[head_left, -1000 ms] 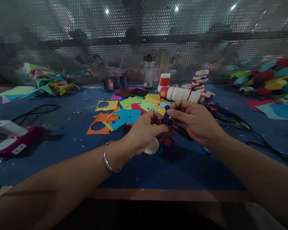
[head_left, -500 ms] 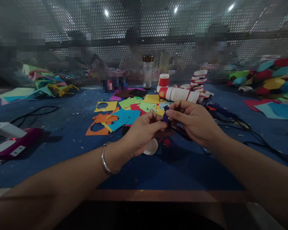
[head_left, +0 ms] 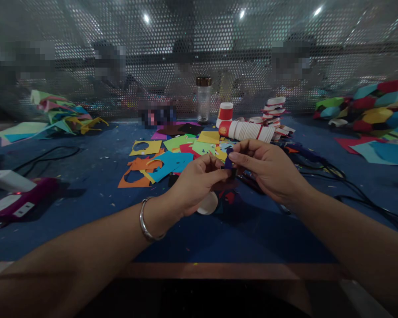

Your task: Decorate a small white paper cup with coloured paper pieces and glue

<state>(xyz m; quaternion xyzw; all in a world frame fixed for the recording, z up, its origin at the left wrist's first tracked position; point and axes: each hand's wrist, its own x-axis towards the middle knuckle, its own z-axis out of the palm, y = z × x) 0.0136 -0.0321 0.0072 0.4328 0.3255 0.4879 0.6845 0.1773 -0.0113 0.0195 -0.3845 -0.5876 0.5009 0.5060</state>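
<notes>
A small dark-blue paper piece (head_left: 228,160) is pinched between my two hands above the table. My left hand (head_left: 204,179), with a silver bangle at the wrist, grips its lower end between thumb and fingers. Thumb and forefinger of my right hand (head_left: 267,168) close on its upper end. Below my left hand lies a round white piece (head_left: 208,203), partly covered by the hand; I cannot tell whether it is a disc or a cup. Small red scraps (head_left: 230,197) lie beside it. Coloured paper sheets (head_left: 175,162), some with round holes cut out, spread just beyond.
Red-and-white paper cups (head_left: 248,130) lie stacked behind my right hand, near a lidded clear bottle (head_left: 204,101). At left sits a purple power strip (head_left: 26,201) with a white plug. Black cables (head_left: 358,190) run along the right. Paper piles (head_left: 378,106) flank both sides.
Both hands keep almost the same pose around the dark-blue paper piece. The view has shifted very slightly; nothing has been let go or picked up.
</notes>
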